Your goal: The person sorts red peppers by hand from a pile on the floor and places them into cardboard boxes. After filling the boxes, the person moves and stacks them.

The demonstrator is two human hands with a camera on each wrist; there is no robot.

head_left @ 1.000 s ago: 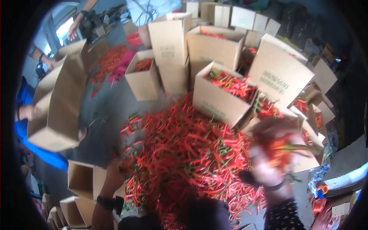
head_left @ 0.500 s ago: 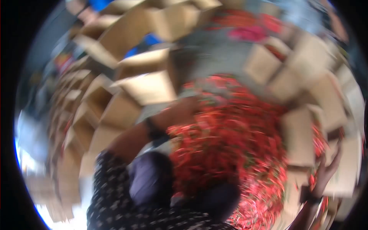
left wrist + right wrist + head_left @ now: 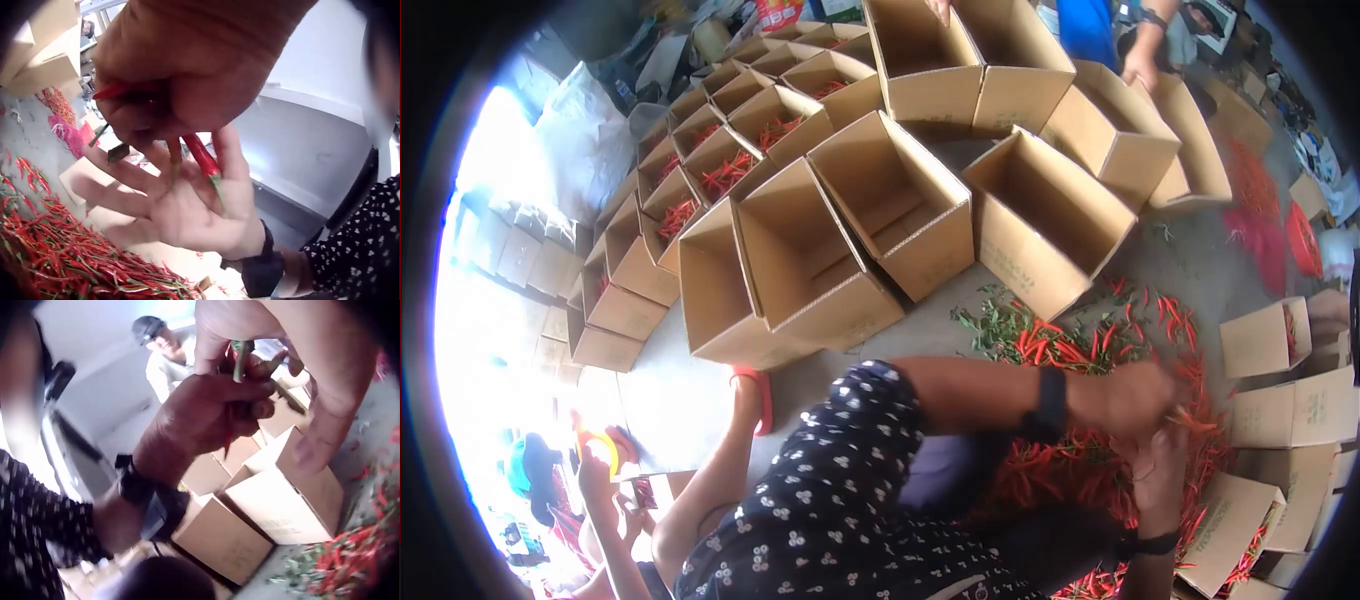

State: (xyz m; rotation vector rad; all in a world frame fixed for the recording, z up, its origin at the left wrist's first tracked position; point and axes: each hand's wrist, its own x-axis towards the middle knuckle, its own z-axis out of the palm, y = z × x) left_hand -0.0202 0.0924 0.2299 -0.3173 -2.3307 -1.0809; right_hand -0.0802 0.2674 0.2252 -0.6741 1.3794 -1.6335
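In the head view my left hand [image 3: 1135,398] and right hand [image 3: 1162,472] meet over a heap of red chili peppers [image 3: 1040,478] on the floor. The left wrist view shows my left hand's fingers curled round several chili peppers [image 3: 201,155], their green stems poking out. Below it my right hand [image 3: 194,215] has its palm up and fingers spread, with stems overlapping the palm. From the right wrist view, the left fist [image 3: 194,419] grips the peppers close beside the right hand's extended fingers [image 3: 325,431].
Open cardboard cartons [image 3: 800,250] stand in rows to the left and ahead; some at the back hold chili peppers [image 3: 730,172]. Another person's hand [image 3: 1142,62] is at a carton top. More cartons [image 3: 1268,415] line the right side. A person's leg [image 3: 725,480] shows at lower left.
The head view has swung left. My right hand, earlier carrying a bunch of peppers and then spread by the right cartons, has come to my left hand, which has risen from the heap with peppers.
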